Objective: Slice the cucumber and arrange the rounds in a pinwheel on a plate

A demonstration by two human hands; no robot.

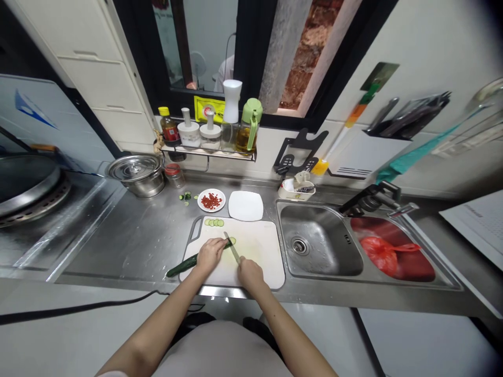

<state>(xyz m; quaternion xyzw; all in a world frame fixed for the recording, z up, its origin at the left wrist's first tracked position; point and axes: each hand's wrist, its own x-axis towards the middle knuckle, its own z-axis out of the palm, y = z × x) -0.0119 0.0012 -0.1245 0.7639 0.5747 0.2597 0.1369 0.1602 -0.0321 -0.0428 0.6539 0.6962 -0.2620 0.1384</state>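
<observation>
My left hand (211, 253) is wrapped over a long dark green cucumber (182, 265) lying across the white cutting board (255, 262). The cucumber's far left end reaches past the board's edge. In my right hand (250, 273) is a knife (232, 248), its blade slanting up and left at the cucumber's right end. A single pale slice (232, 241) sits just right of the blade. Several cucumber slices (214, 222) overlap in a row near the board's top left corner.
Behind the board are a plate of chopped red pieces (211, 200) and a white square plate (245, 205). Cucumber scraps (185, 196) lie near a lidded steel pot (137, 175). To the right is a sink (322, 238), with a red plastic bag (383, 255) in its second basin.
</observation>
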